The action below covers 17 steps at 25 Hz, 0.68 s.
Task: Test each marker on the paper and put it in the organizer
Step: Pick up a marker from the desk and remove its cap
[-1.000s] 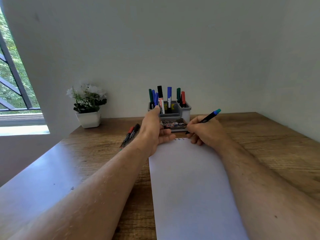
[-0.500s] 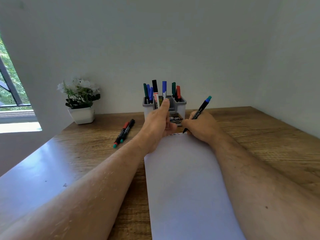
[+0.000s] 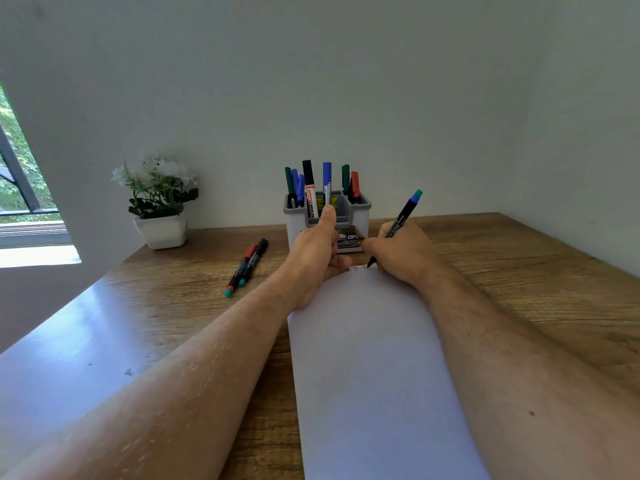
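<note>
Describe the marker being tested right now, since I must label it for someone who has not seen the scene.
Start at the grey organizer against the wall on the wooden desk. Just in front of it, the right hand grips a black marker with its tip on the paper. Unlike the two markers lying on the desk, it is slanted upward and has a blue and teal end.

looks like a home desk corner or small study: wooden desk set against plain white walls, potted white flowers at left centre, grey marker organizer mid-frame, barred window with greenery outside at far left.
</note>
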Tool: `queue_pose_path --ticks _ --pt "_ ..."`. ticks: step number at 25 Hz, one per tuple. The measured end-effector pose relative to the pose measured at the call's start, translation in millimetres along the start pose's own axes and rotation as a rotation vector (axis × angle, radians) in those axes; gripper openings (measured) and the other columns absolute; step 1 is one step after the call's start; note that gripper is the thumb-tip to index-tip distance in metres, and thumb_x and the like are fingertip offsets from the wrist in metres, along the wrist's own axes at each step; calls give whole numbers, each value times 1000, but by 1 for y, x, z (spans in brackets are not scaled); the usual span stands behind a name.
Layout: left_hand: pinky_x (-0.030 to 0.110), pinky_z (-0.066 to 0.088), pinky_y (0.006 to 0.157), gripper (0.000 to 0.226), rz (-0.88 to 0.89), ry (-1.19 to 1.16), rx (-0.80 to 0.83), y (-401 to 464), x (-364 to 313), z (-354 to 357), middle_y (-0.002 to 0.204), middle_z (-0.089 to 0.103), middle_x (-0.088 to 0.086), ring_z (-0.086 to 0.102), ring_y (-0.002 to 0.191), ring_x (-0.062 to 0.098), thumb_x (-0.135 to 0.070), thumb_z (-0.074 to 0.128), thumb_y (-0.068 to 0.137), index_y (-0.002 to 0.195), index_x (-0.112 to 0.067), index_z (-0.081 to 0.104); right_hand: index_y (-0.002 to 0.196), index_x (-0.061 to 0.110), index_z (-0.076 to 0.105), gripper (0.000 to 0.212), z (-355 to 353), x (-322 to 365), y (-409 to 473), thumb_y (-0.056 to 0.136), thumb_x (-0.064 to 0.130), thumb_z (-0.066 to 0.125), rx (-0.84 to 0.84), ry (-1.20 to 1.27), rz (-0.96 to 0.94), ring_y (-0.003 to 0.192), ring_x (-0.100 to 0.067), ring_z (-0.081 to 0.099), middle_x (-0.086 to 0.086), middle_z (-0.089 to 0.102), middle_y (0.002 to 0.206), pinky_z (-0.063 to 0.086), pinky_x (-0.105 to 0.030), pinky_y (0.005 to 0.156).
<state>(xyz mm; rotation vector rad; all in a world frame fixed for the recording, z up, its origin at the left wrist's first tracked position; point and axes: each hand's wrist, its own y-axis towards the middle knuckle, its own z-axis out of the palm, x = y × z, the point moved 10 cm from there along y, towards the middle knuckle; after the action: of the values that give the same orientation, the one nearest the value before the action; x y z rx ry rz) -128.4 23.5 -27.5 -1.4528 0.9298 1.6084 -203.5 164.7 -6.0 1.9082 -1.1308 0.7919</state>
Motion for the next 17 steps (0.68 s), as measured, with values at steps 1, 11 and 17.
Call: queue_pose_path --ticks 1,11,17 --pt "34 59 72 48 -12 -19 -4 0 1 0 56 56 -2 60 56 16 -56 39 99 75 -16 51 71 9 59 17 0 0 0 79 22 66 4 -3 -4 63 -17 57 -13 67 74 41 -25 52" --pt "34 55 68 41 -82 -136 -11 -9 0 0 67 48 4 59 53 19 -35 36 103 70 -14 47 61 12 52 23 4 5 -1 79 19 66 34 4 -61 58 -15 53 -10 60 65 40 -25 52" --pt "35 57 77 32 -72 -126 3 -9 1 0 70 52 4 60 50 16 -31 41 103 78 -12 49 68 8 55 17 -8 -7 4 74 19 68 -110 24 16 59 -18 52 -8 56 66 45 -31 56"
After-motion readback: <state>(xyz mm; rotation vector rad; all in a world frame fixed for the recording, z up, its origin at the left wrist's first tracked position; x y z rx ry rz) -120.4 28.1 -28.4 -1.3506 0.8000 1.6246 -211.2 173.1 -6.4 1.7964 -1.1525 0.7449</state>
